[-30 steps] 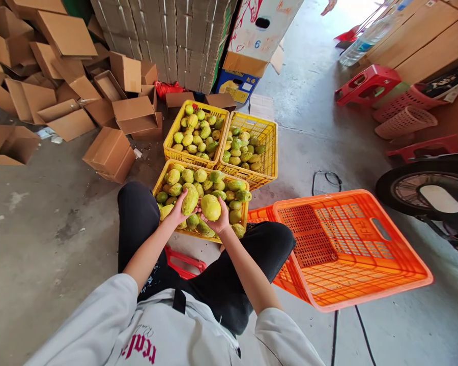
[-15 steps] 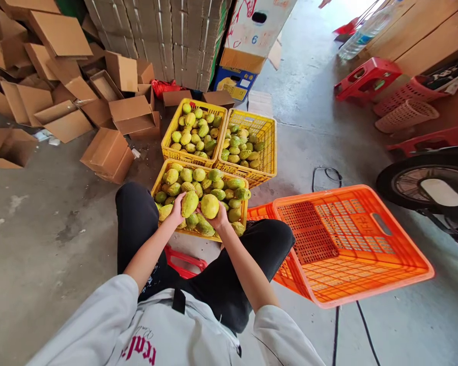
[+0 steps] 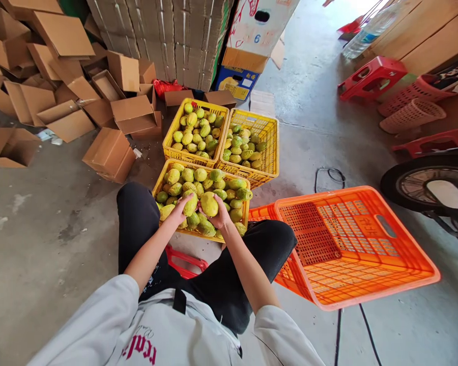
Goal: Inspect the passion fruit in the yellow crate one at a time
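Note:
My left hand (image 3: 180,208) is closed around a yellow-green oval fruit (image 3: 191,205), gripping it from the left with the thumb over its top. Close beside it, my right hand (image 3: 222,215) grips a rounder, yellower fruit (image 3: 209,204) from the right. Both hands are just above a yellow crate (image 3: 246,213) holding many similar fruits, some smooth and some ribbed. The fingers under each held fruit are mostly hidden.
Two more yellow crates with fruit, a left one (image 3: 165,148) and a right one (image 3: 278,147), stand behind. An orange crate (image 3: 370,297) lies at my right, beside a motorbike wheel (image 3: 416,185). Cardboard boxes (image 3: 110,152) are heaped at left; a red stool (image 3: 372,79) stands at far right.
Both hands have turned slightly on their fruits: my left thumb now reaches over the top of its fruit, and my right thumb lies higher along the other. The whole view has shifted a little.

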### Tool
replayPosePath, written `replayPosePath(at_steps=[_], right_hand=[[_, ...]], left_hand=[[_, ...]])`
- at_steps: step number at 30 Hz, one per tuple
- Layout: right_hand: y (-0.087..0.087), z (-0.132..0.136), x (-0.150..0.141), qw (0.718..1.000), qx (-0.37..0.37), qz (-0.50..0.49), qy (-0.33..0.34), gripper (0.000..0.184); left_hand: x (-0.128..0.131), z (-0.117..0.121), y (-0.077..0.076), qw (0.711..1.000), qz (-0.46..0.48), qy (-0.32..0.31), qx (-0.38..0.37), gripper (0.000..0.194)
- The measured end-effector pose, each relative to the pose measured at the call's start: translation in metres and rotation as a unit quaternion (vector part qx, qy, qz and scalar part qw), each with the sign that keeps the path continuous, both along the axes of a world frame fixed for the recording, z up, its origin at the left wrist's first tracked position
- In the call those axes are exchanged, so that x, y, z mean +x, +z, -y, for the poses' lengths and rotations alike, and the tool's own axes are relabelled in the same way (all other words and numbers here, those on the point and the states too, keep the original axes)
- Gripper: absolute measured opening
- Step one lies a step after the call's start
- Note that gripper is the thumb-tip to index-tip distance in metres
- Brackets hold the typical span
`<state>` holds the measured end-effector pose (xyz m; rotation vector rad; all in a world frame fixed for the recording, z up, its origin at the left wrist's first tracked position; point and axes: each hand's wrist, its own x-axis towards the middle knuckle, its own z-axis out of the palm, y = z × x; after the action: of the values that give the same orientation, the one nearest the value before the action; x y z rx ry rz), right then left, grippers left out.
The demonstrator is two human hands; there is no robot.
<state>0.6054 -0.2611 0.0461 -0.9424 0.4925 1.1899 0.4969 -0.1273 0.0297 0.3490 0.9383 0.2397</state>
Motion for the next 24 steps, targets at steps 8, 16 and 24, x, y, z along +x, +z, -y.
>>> replayPosePath(at_steps=[8, 16, 24], right_hand=[[-0.018, 0.006, 0.012, 0.999, 0.007, 0.037, -0.025, 0.036], [-0.018, 0.007, 0.013, 0.996, 0.061, 0.058, 0.036, 0.033], [-0.022, 0.003, 0.006, 0.998, 0.022, 0.042, 0.033, 0.033]], left_hand=[[-0.003, 0.003, 0.015, 0.999, -0.023, -0.025, -0.021, 0.039], [-0.004, 0.001, 0.032, 0.998, -0.001, 0.01, -0.067, 0.043], [-0.002, 0.005, 0.03, 0.999, -0.034, -0.016, -0.033, 0.042]])
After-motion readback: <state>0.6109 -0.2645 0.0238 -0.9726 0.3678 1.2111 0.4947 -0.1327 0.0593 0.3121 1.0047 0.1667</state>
